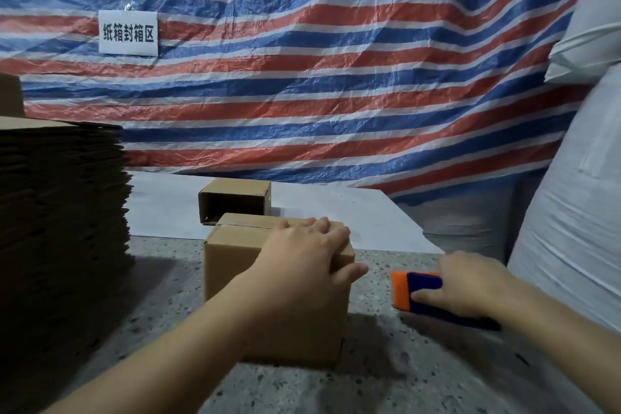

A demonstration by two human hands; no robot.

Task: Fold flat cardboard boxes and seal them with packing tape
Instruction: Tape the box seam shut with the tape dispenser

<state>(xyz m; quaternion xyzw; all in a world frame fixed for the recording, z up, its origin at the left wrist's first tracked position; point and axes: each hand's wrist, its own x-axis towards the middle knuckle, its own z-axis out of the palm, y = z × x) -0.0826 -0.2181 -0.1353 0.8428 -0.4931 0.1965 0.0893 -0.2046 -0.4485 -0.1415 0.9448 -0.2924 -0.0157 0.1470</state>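
A small folded cardboard box (232,265) stands on the speckled table (369,373) in front of me, its top flaps closed. My left hand (302,255) lies flat on the box's top right corner, fingers straight, thumb down the right side. To the right, my right hand (470,286) grips an orange and dark blue tape dispenser (416,289) that rests on the table. A second small box (235,200) lies on its side behind the first, its open end facing me. A tall stack of flat cardboard boxes (60,212) fills the left.
A white sheet (336,212) covers the far part of the table. A red, white and blue striped tarp (336,60) with a white paper sign (128,33) hangs behind. Large white wrapped bundles (578,195) stand at the right edge.
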